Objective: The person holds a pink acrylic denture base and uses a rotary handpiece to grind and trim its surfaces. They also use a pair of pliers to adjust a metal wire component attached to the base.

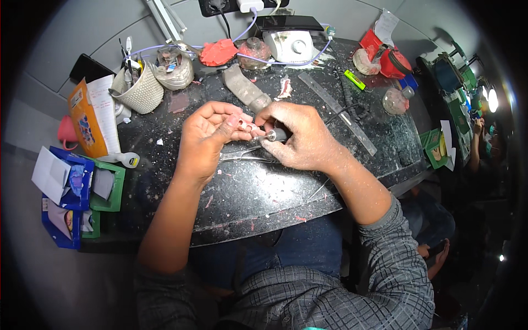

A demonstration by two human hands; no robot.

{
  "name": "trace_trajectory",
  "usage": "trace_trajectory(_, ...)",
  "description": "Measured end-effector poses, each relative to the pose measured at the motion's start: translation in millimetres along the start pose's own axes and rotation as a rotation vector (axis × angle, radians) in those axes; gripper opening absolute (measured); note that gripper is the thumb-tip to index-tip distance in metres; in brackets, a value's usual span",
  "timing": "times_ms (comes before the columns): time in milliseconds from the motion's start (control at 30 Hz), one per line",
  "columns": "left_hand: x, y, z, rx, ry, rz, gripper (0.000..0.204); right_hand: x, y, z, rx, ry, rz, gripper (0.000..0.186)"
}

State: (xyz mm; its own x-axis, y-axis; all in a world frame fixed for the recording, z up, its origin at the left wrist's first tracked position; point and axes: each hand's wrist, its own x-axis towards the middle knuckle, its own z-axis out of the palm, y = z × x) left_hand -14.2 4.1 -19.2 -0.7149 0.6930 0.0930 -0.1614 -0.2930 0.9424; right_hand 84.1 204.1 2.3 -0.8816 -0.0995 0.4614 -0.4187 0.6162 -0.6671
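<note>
Between the thumb and fingers of my left hand (203,140) is a small pink and white denture piece (247,127), partly covered by the fingertips. My right hand (302,135), dusted with pale powder, is closed around a dark rotary handpiece (279,135). Its metal tip points left at the denture piece; I cannot tell whether they touch. Both hands are close together above the black worktop (264,203). Beneath them lies a metal hand tool (241,156), its middle hidden by my right hand. A grey nozzle-like piece (245,88) lies just beyond my fingers.
A clear ruler (341,113) and a yellow-green lighter (355,80) lie to the right. At the back stand a white control box (289,47), a glass jar (254,53) and red material (218,53). A woven basket (138,91) and blue boxes (69,181) line the left. Another person sits far right.
</note>
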Motion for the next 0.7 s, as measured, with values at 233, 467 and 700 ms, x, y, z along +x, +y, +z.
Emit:
trace_trajectory(233,-1.1,0.5,2.0,0.013,0.004,0.027,0.015,0.7,-3.9,-5.8,0.028,0.072,-0.031,0.016)
trace_trajectory(467,-2.5,2.4,4.2,0.118,-0.029,0.016,0.020,4.1,1.1,-13.0,0.049,0.165,0.046,0.016)
trace_trajectory(700,-2.8,0.7,4.6,0.181,-0.050,0.062,0.023,4.5,-0.7,-19.0,0.055,0.157,0.091,0.017)
